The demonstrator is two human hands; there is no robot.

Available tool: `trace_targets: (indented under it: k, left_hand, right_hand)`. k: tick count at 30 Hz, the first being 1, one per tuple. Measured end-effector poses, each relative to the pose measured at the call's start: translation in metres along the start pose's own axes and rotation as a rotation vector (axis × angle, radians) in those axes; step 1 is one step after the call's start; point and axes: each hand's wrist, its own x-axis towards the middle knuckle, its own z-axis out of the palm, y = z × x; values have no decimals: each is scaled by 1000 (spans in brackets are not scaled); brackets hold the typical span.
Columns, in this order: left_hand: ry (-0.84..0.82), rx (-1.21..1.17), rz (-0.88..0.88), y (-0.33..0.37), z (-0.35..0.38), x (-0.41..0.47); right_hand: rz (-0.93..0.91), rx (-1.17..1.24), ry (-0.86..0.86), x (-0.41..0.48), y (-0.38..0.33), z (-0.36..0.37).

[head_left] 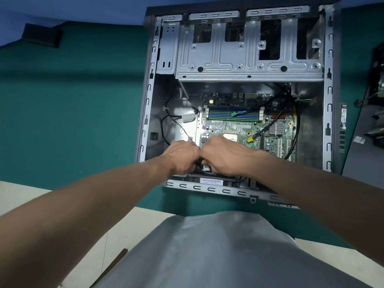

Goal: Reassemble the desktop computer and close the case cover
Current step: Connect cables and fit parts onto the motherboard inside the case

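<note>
The computer case [328, 96] lies open on its side on the green surface [72, 111], cover off, the motherboard [236, 128] showing below the metal drive cage [239, 61]. The left hand [182, 156] and right hand [225, 156] meet knuckle to knuckle inside its near edge, just above a black fan [209, 180] with a barcode label. Their fingers curl down out of sight, so I cannot tell whether they grip anything.

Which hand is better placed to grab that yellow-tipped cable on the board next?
Right, probably. The right hand sits just beside the yellow-tipped cable, while the left hand lies on the right hand's far side and would have to cross over it.
</note>
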Motion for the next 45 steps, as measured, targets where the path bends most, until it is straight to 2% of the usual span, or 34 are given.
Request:
trace_targets:
  k: [5, 21, 33, 37, 42, 45]
  left_hand:
    - [-17, -13, -38, 0, 1, 2]
    - [-24, 2, -19, -2, 3, 3]
    - [-33, -109, -102, 0, -1, -1]
    - [-52, -169, -130, 2, -2, -3]
    - [-40, -168, -136, 2, -1, -2]
    - [-47, -134, -115, 3, -1, -1]
  right_hand:
    - [10, -61, 7, 0, -1, 4]
    - [40, 6, 8, 5, 6, -2]
    - [-7, -56, 39, 8, 0, -4]
    - [-21, -42, 28, 10, -1, -2]
    - [48, 9, -20, 9, 3, 2]
    - [43, -59, -23, 7, 5, 5]
